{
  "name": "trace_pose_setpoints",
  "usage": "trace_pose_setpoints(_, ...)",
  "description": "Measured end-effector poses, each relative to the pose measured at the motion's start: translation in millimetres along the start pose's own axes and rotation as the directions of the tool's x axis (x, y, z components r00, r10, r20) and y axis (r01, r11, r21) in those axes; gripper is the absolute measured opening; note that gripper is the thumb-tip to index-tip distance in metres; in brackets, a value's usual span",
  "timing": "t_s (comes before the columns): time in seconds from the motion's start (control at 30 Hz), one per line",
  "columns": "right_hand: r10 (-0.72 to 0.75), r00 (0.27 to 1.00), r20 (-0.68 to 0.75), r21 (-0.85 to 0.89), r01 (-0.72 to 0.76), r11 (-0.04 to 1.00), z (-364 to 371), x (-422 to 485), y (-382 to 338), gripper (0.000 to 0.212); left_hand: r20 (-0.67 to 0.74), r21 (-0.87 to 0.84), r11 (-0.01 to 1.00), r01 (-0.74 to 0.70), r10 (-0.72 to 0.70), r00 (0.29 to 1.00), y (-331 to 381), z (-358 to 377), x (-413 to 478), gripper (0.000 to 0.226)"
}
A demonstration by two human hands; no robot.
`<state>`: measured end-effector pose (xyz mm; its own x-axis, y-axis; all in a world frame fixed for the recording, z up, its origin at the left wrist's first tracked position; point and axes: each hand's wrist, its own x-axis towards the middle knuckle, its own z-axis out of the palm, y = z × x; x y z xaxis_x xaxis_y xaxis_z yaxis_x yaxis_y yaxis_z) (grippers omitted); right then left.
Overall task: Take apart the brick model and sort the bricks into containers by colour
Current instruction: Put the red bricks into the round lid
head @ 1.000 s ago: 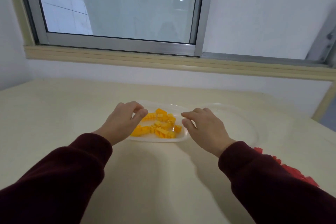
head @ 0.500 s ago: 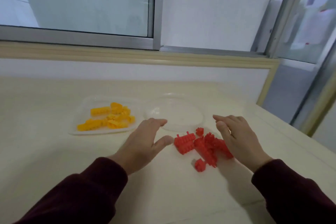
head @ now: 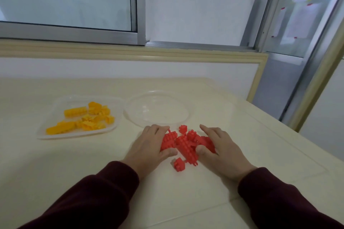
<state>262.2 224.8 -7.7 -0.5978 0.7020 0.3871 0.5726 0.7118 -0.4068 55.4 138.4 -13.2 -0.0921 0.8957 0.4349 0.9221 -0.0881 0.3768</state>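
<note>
Red plastic studded bricks point(head: 186, 145) in a loose heap on the cream table point(head: 93, 163), near the centre and just on the near side of a clear round plastic dish point(head: 130, 117). Several pieces in the heap joined into longer stacked blocks with rows of studs on top. One small red cube point(head: 179, 164) lying apart at the near edge of the heap, a second small red piece point(head: 183, 128) at its far edge, close to the dish rim.

Left hand point(head: 150, 147) cupped over the left side of the heap, fingers curled over a stacked block and thumb pressed to its near face, gripping it. Right hand point(head: 221, 148) on the right side, fingers fairly straight and laid along the bricks, thumb against the heap, nothing visibly pinched.

Farther left, a clear rectangular plastic tray point(head: 78, 135) holding orange-yellow plastic bricks point(head: 85, 119), some joined into short bars, well apart from the red heap. Round dish just right of the tray. Dark maroon sleeves point(head: 104, 191) on both forearms.
</note>
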Motion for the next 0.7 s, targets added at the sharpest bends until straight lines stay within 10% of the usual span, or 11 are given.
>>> trace_pose_setpoints(0.13,-0.017,0.999,0.043,-0.098,0.021,0.995,0.8,5.7,1.9,0.082,0.028,0.067,0.998,0.002,-0.004,1.0,-2.5,2.6,5.2,0.069)
trace_pose_setpoints(0.7,-0.036,0.996,-0.078,-0.137,0.025,0.99,1.5,5.8,-6.6,0.012,0.073,-0.016,1.0,0.015,-0.013,0.997,3.0,1.2,5.9,0.04)
